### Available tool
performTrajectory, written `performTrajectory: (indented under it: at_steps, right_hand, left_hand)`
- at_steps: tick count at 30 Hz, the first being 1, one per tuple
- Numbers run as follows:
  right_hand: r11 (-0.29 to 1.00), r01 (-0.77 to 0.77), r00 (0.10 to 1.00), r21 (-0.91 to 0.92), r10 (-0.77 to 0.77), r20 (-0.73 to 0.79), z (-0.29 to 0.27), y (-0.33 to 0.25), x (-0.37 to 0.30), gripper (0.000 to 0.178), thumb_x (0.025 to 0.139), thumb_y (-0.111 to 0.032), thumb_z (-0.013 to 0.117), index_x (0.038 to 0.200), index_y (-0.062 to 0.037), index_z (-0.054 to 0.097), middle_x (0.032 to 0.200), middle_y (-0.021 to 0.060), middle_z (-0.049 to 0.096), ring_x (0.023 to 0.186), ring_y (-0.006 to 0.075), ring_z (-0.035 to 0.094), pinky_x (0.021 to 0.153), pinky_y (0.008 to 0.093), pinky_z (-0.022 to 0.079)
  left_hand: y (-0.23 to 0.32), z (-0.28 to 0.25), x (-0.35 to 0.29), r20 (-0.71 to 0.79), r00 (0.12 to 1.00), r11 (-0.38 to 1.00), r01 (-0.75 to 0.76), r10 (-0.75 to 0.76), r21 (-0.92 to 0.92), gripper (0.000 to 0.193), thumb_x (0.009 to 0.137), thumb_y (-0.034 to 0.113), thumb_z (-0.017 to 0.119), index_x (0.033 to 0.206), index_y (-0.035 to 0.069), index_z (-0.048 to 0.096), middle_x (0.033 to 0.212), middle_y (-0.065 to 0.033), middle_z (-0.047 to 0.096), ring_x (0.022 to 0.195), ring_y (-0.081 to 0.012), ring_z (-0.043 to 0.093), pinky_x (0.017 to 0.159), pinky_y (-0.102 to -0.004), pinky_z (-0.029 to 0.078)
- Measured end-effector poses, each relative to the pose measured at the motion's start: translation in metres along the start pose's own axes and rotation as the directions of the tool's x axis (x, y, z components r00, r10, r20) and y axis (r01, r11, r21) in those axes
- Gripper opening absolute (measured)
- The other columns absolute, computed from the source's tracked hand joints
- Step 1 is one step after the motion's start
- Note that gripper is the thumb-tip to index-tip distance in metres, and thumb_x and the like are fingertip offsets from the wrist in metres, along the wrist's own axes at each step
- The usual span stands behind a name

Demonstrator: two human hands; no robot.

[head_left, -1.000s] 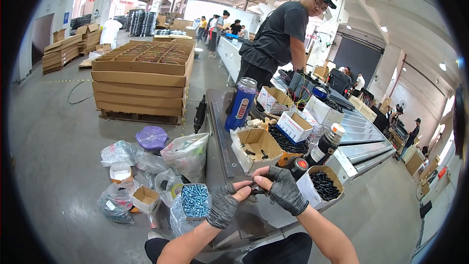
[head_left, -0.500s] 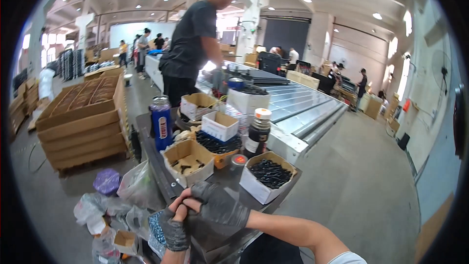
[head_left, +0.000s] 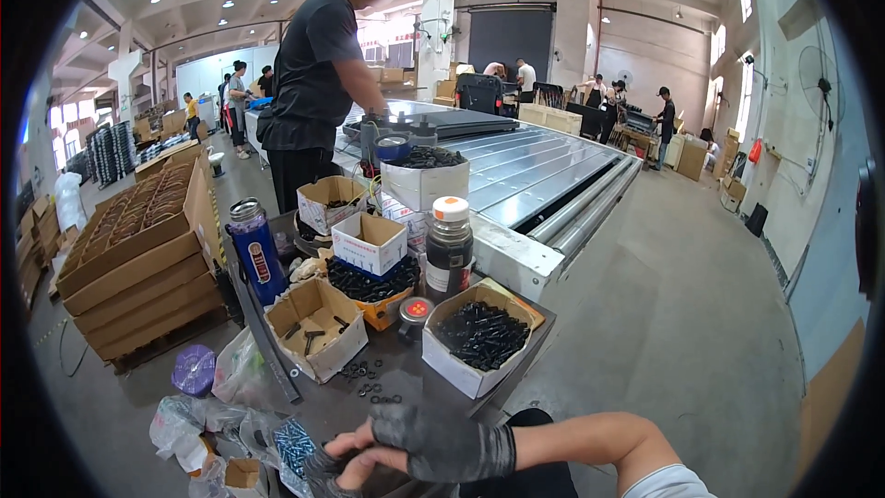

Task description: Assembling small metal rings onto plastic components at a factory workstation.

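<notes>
My left hand [head_left: 329,472] and my right hand [head_left: 433,443], both in dark grey fingerless gloves, meet at the lower edge of the picture. Their bare fingers are bent together; whatever lies between them is hidden. Just beyond, several small black rings or nuts [head_left: 369,387] lie loose on the dark tabletop [head_left: 401,364]. A cardboard box [head_left: 336,355] with a few black bolts stands past them. To its right is a white box [head_left: 452,369] full of black bolts [head_left: 487,334]. Beside my left hand sits a clear bag of blue-silver screws [head_left: 294,447].
A blue flask [head_left: 258,258], a dark bottle with an orange-topped lid [head_left: 449,249] and a small white box [head_left: 370,244] crowd the table. Beyond, a co-worker [head_left: 318,74] stands at a metal roller table [head_left: 544,184]. Stacked cartons [head_left: 138,277] stand left; plastic bags [head_left: 180,424] lie below.
The view has shifted, and my joined hands now sit lower in the picture. The small black rings on the tabletop have come into sight. The co-worker still leans over the metal table.
</notes>
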State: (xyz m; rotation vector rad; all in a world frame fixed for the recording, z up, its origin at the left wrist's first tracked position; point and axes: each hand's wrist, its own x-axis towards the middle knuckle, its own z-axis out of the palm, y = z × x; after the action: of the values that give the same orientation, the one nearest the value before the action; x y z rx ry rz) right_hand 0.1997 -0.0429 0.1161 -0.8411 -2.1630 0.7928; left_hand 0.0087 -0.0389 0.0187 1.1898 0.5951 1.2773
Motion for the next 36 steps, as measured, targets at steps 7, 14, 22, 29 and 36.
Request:
performTrajectory:
  at_steps: [7,14,22,29,36]
  right_hand:
    - [0.984,0.080,0.989,-0.159,-0.098,-0.110,-0.037,-0.012,-0.050,0.016,0.093,-0.013,0.058,0.106,-0.0058,0.064,0.095,0.0156,0.062,0.078,0.0339,0.062,0.069,0.0418,0.051]
    - [0.913,-0.160,0.984,-0.375,0.116,-0.136,-0.164,0.018,-0.082,0.021,0.090,-0.010,0.066,0.111,-0.0075,0.066,0.100,0.0110,0.065,0.086,0.0282,0.067,0.076,0.0358,0.054]
    - [0.822,-0.035,0.989,-0.569,0.111,0.099,-0.165,0.070,-0.086,0.046,0.087,-0.009,0.061,0.132,0.0018,0.055,0.118,0.0203,0.058,0.106,0.0330,0.062,0.093,0.0391,0.052]
    - [0.705,0.100,0.993,-0.702,-0.028,0.113,-0.147,0.074,-0.086,0.041,0.084,-0.006,0.067,0.124,-0.0041,0.059,0.115,0.0159,0.059,0.104,0.0324,0.062,0.090,0.0383,0.054]
    - [0.868,-0.020,0.986,-0.496,0.099,0.133,-0.147,0.060,-0.082,0.040,0.084,-0.004,0.066,0.123,-0.0038,0.058,0.111,0.0148,0.060,0.103,0.0329,0.062,0.089,0.0383,0.053]
  left_hand:
    - [-0.014,0.011,0.000,0.291,0.946,0.965,-0.197,0.140,0.176,0.032,0.096,0.000,0.058,0.128,-0.001,0.058,0.116,-0.0175,0.065,0.094,-0.0239,0.066,0.084,-0.0361,0.054]
    - [-0.002,0.012,0.006,0.246,0.969,0.956,-0.062,-0.010,0.286,0.029,0.096,0.006,0.060,0.124,0.000,0.059,0.108,-0.0170,0.066,0.092,-0.0251,0.067,0.081,-0.0364,0.055]
    - [-0.001,0.017,0.006,0.172,0.985,0.955,-0.067,0.017,0.288,0.019,0.097,0.007,0.059,0.113,-0.003,0.064,0.104,-0.0180,0.067,0.086,-0.0240,0.066,0.078,-0.0351,0.054]
    - [0.001,0.020,0.003,0.140,0.990,0.968,-0.068,0.035,0.240,0.018,0.097,0.007,0.059,0.111,-0.003,0.064,0.103,-0.0180,0.067,0.085,-0.0236,0.065,0.077,-0.0340,0.053]
    - [-0.002,0.015,0.004,0.186,0.979,0.969,-0.120,0.079,0.218,0.017,0.098,0.006,0.057,0.111,-0.003,0.064,0.103,-0.0175,0.067,0.085,-0.0242,0.065,0.077,-0.0338,0.053]
